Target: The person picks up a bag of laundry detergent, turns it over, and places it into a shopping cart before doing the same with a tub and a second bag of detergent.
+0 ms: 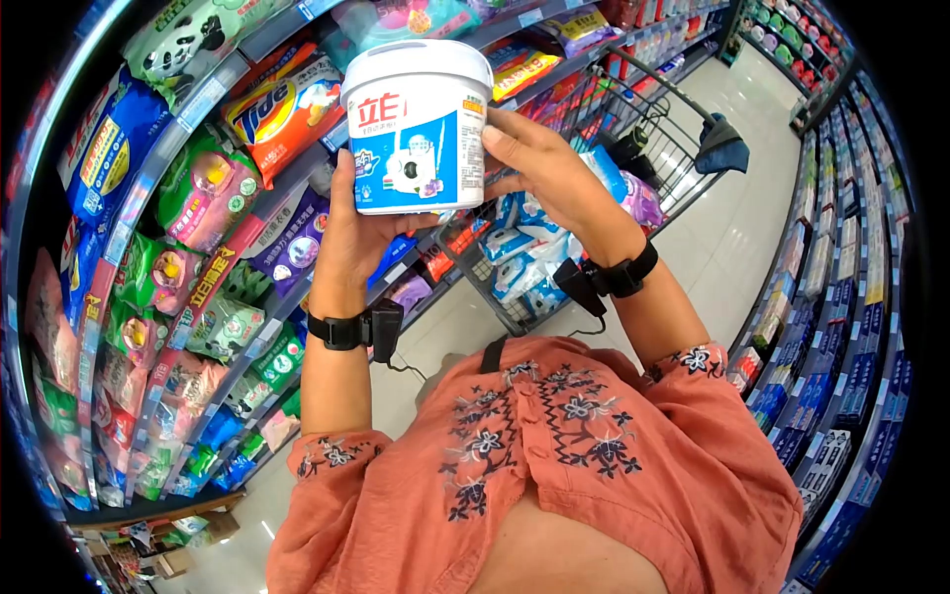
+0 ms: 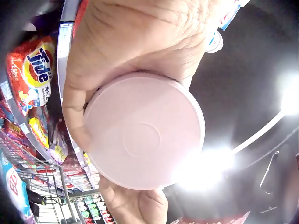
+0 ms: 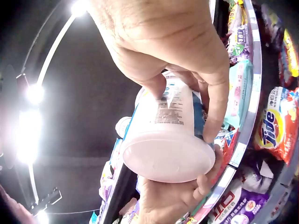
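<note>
Hold the tub (image 1: pixel 411 173) upright between both hands, with its lid (image 1: pixel 421 61) uppermost and its printed front facing back over the wrists. Support from the near left with the left hand (image 1: pixel 361 223), thumb up along the wall and fingers curled round the edge of the base (image 2: pixel 145 116). Steady from the opposite side with the right hand (image 1: pixel 549 163), thumb beside the small print (image 1: pixel 471 148) and fingers wrapped behind. Probably handles as a heavy load, so best to bear the weight on the left hand and guide mostly with the right. Avoid hard pressure near the lid; could loosen it. For turning, better to rotate slowly against the left palm, never slackening both hands at once. Mind the Tide bag (image 1: pixel 287 109) and shelf (image 1: pixel 210 96), beyond and to the left of the left hand. Note the trolley (image 1: pixel 492 302) below and beyond the right hand, with packs (image 1: pixel 524 267) inside. Watch the cables (image 1: pixel 406 368) at the wristbands (image 1: pixel 341 333), behind both hands; might snag on trolley wire
</note>
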Tool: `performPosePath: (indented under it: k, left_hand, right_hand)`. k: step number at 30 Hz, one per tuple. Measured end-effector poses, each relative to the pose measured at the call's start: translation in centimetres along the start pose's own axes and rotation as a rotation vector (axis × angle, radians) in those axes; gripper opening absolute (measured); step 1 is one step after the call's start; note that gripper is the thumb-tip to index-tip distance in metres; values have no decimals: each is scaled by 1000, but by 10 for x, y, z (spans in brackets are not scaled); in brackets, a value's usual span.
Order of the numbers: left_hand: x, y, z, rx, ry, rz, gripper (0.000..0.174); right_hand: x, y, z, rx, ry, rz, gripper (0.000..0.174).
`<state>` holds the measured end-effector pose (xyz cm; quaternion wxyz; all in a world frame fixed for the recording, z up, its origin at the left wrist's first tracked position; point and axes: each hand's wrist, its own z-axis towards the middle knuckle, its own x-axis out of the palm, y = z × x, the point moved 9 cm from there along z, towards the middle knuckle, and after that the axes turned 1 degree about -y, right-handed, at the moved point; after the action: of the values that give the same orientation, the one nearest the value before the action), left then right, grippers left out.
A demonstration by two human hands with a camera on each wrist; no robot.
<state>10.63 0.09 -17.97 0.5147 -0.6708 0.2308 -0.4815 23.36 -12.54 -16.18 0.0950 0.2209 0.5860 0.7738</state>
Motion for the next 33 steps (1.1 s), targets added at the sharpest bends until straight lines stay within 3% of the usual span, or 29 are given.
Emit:
performPosePath:
  k: [5, 8, 14, 33]
  left_hand:
    - [-1, 1, -3, 14, 59, -21, 79]
    - [-9, 2, -9, 65, -10, -77, 73]
    - [-12, 7, -18, 199, -19, 87, 77]
    - [-18, 5, -24, 231, -70, 146, 74]
  right_hand:
    - [8, 11, -6, -2, 31, -11, 72]
    - [13, 18, -7, 10, 28, -24, 75]
    - [7, 5, -1, 75, -30, -46, 83]
    - [11, -11, 5, 141, 29, 63, 77]
